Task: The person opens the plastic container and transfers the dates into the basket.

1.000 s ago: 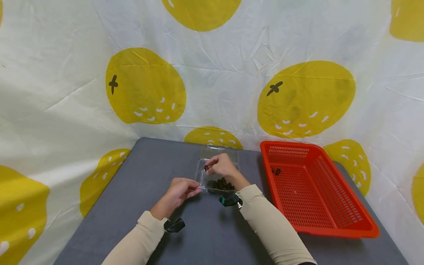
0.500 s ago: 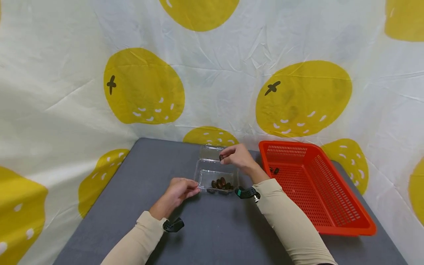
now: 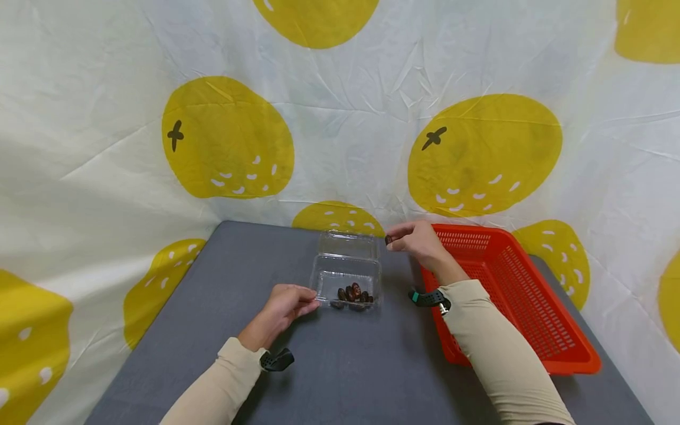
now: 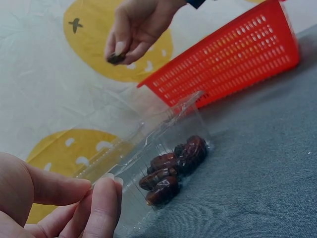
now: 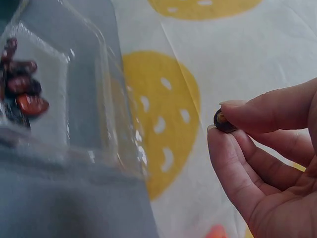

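Observation:
A clear plastic clamshell box (image 3: pixel 340 277) stands on the table with its lid (image 3: pixel 347 245) folded back. Several dark brown dates (image 3: pixel 356 290) lie in the front right part of the box, also plain in the left wrist view as glossy dates (image 4: pixel 163 191). My left hand (image 3: pixel 284 307) pinches the box's near left rim between thumb and fingers. My right hand (image 3: pixel 422 243) is raised between the box and the red basket. It pinches one date (image 5: pixel 225 122) between thumb and fingertips, apart from the box.
A red plastic basket (image 3: pixel 531 307) with slotted walls stands on the right of the grey table (image 3: pixel 255 254). My right forearm crosses over its left edge and hides part of its inside. A white cloth with yellow fruit prints (image 3: pixel 350 147) hangs behind the table.
My right hand has moved up and right from over the box with the date, to the basket's left edge. My left hand has stayed at the box rim.

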A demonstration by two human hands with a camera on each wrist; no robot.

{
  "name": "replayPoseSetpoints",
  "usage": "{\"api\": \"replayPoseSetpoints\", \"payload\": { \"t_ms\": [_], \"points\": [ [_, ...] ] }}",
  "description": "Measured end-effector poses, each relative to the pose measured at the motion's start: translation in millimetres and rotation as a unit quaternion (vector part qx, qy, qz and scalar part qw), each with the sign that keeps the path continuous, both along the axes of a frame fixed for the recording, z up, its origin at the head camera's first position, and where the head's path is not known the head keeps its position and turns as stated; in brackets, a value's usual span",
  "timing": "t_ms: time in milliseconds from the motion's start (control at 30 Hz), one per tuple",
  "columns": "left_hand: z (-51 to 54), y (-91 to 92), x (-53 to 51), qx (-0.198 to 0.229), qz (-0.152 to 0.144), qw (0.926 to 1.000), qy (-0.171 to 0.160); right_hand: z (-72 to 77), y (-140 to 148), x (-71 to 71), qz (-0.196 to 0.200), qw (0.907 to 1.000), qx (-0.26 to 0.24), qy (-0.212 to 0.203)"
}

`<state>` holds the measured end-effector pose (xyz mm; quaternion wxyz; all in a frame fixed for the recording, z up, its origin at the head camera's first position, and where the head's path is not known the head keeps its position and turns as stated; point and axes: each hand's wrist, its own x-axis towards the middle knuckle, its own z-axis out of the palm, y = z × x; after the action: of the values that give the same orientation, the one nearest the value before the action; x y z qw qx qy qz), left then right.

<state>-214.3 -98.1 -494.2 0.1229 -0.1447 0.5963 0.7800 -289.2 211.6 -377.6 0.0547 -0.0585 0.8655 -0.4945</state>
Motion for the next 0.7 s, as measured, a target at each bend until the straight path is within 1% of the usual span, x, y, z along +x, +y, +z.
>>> {"api": "replayPoseSetpoints", "payload": {
  "t_ms": [267,400,700],
  "points": [
    [2.4,-3.1,1.0,0.0,0.001,1.0,-0.001,6.8,38.3,0.8,-0.017,0.9997,0.018,-0.006],
    [2.8,-4.4,2.5,-0.001,0.001,1.0,-0.001,6.3,55.2,2.9,-0.032,0.999,0.026,-0.014],
    [0.0,-6.0,5.1,-0.003,0.004,1.0,0.003,4.2,84.2,4.9,-0.045,0.998,0.044,-0.011]
  ]
}}
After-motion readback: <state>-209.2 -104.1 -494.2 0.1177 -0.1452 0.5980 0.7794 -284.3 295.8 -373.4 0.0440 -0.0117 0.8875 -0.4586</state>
